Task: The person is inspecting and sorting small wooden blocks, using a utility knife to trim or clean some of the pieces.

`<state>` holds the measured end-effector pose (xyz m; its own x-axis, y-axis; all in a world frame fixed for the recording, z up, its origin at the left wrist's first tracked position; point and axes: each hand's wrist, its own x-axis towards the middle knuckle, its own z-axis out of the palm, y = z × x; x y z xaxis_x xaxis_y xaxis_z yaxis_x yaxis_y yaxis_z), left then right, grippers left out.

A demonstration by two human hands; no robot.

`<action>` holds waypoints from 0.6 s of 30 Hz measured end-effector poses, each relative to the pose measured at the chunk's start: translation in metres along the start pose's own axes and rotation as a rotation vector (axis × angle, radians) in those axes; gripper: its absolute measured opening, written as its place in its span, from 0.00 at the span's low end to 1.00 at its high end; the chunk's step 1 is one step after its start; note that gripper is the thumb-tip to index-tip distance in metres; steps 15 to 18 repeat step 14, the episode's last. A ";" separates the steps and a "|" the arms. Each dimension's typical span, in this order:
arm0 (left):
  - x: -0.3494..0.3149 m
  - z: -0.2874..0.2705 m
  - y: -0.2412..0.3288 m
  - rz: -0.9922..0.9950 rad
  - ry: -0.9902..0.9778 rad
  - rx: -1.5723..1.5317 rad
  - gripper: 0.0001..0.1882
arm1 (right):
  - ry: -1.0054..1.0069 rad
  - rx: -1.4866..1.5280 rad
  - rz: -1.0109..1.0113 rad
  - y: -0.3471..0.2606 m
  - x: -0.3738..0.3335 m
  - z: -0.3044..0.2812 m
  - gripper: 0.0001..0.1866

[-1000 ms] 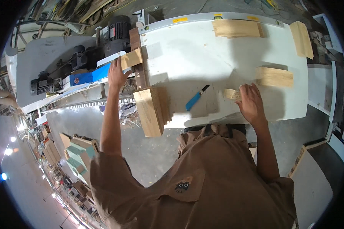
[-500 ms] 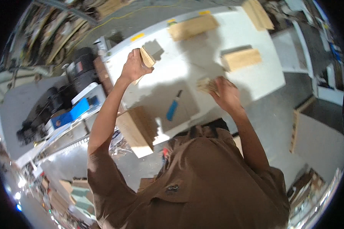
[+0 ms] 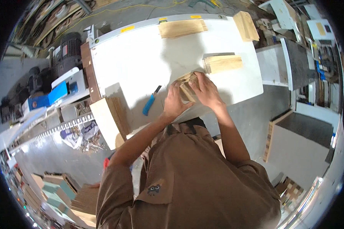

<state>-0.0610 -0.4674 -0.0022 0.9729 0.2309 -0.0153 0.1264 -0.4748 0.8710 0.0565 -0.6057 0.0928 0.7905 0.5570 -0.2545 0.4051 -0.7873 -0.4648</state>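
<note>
In front of me at the white table's near side, both hands meet around a small bundle of thin wooden pieces (image 3: 187, 92). My left hand (image 3: 174, 101) grips the bundle from its left, thumb on the near side. From the right, my right hand (image 3: 207, 92) curls its fingers over the bundle's far end. Palms and fingers cover part of the wood. A blue-handled knife (image 3: 150, 103) lies on the table to the left of my left hand. Just beyond my right hand rests a stack of light wooden pieces (image 3: 223, 63).
The white table (image 3: 130, 49) carries another wood stack (image 3: 182, 29) at its far edge, beside a long level (image 3: 141, 27). One wood block (image 3: 247, 27) stands at the far right corner, and a large stack (image 3: 110, 119) at the near left. Black motors (image 3: 69, 49) sit farther left.
My left hand has come from the table's far left, with its wooden piece, to meet my right hand. The right hand's wood is now in the joint bundle. The whole view has shifted.
</note>
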 end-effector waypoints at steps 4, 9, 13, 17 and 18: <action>0.004 0.030 0.008 0.034 0.249 -0.088 0.63 | 0.074 0.041 -0.278 0.006 -0.012 0.001 0.40; 0.002 0.019 0.017 -0.120 0.127 -0.147 0.69 | -0.035 -0.028 -0.239 0.017 -0.017 -0.011 0.44; -0.009 0.006 -0.013 -0.136 -0.104 -0.281 0.71 | -0.241 -0.044 -0.455 0.021 -0.019 -0.017 0.40; -0.009 0.002 -0.020 -0.224 -0.253 -0.436 0.72 | -0.201 -0.037 -0.531 0.022 -0.022 -0.014 0.40; -0.009 0.002 -0.020 -0.224 -0.253 -0.436 0.72 | -0.201 -0.037 -0.531 0.022 -0.022 -0.014 0.40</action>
